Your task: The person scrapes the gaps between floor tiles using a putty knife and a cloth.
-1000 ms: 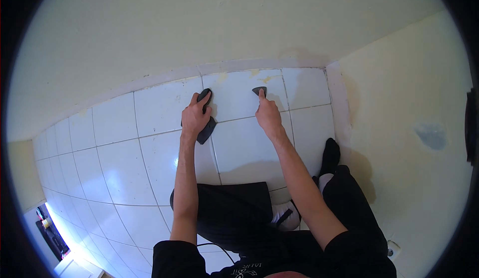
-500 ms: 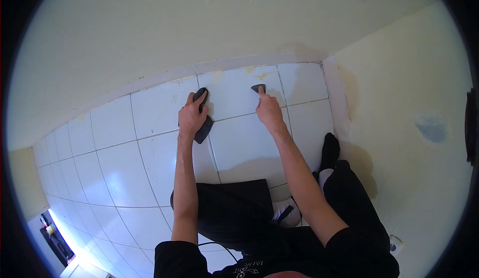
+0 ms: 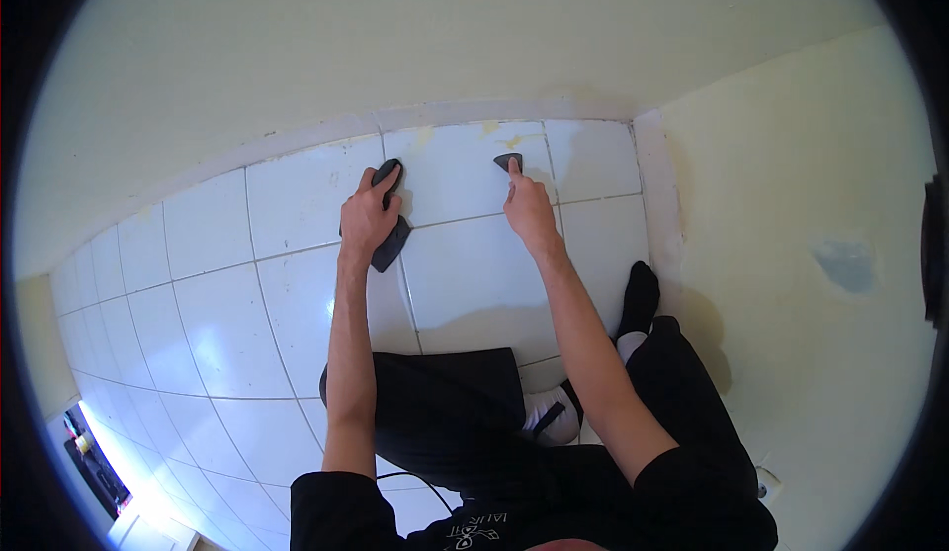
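On the white tiled floor [image 3: 465, 274], my left hand [image 3: 370, 217] presses down on a bunched dark cloth [image 3: 392, 246]. Part of the cloth sticks out past the fingertips, and another flap lies beside the wrist. My right hand [image 3: 531, 210] grips a small scraper with a dark, flared blade [image 3: 509, 162]; its handle is hidden inside the fist, and the index finger stretches along the top toward the blade. Just beyond the blade, yellowish stains [image 3: 512, 142] mark the tile close to the wall.
A pale wall [image 3: 474, 37] with a low skirting runs along the far side. Another wall [image 3: 791, 205] with a grey patch [image 3: 846, 265] stands at right. My folded legs [image 3: 445, 403] and a black-socked foot [image 3: 641, 299] are near. Bright light enters at lower left.
The whole view has shifted slightly, so the floor, walls and arms sit a little higher and further left. Against the tiles, both hands, the cloth and the scraper stay nearly in place.
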The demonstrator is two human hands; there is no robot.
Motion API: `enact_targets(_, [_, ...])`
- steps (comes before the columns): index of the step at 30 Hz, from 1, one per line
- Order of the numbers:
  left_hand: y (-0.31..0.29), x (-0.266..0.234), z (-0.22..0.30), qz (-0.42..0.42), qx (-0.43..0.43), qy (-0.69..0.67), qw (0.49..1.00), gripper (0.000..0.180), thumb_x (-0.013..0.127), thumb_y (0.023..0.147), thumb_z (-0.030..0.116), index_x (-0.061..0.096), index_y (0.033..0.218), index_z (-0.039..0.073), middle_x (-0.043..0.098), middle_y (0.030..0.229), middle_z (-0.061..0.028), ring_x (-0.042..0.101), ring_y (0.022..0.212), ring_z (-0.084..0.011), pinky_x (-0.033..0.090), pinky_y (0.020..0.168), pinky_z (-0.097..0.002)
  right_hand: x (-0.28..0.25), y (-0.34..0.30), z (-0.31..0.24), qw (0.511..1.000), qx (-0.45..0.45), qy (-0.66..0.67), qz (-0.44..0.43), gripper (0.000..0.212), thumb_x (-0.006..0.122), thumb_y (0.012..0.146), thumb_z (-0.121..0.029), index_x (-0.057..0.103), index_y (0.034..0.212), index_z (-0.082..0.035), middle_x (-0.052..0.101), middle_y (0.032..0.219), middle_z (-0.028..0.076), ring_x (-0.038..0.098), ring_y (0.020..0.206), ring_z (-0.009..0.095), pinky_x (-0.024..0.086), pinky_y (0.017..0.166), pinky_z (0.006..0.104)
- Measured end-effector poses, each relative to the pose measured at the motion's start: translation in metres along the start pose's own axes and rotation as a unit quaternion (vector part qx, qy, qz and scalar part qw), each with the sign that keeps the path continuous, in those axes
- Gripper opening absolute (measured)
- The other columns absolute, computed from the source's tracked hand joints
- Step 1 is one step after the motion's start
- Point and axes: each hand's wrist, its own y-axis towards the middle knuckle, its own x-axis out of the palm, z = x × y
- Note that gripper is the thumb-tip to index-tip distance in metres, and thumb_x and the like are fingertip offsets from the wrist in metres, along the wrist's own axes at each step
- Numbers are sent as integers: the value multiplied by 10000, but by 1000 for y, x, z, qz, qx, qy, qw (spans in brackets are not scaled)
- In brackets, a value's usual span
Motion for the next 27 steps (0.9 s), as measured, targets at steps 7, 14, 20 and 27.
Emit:
enact_targets(7, [0,0,-5,2,3,4,1000,457,623,836,154,676,1290,158,619,1143,-125,682,783,-347,568,726,-458,-4,4,0,1000,-15,2,-9,513,538,940,-63,505,1451,-51,697,892,270,691,837,429,563,757,526])
enact_targets(14, [-2,0,-4,-1,-2,-5,1000,480,612,831,144,665,1308,171,611,1136,-116,679,807,-346,562,738,-445,-11,2,-4,999,-1,-18,-33,515,536,950,-66,490,1463,-56,696,888,268,691,838,432,564,761,522])
enact_targets(20, [-1,1,-1,-4,-4,4,1000,462,629,831,152,676,1290,159,618,1137,-119,682,789,-341,570,727,-449,-15,8,-5,999,-5,-18,-26,522,542,941,-58,494,1461,-60,699,906,266,691,857,429,564,775,523])
enact_targets(27, [-1,3,-3,11,3,-3,1000,453,620,831,149,684,1280,157,620,1154,-123,684,785,-340,569,731,-452,-15,12,-4,1000,1,-21,-21,537,546,921,-42,497,1456,-52,703,902,261,694,856,424,566,772,519])
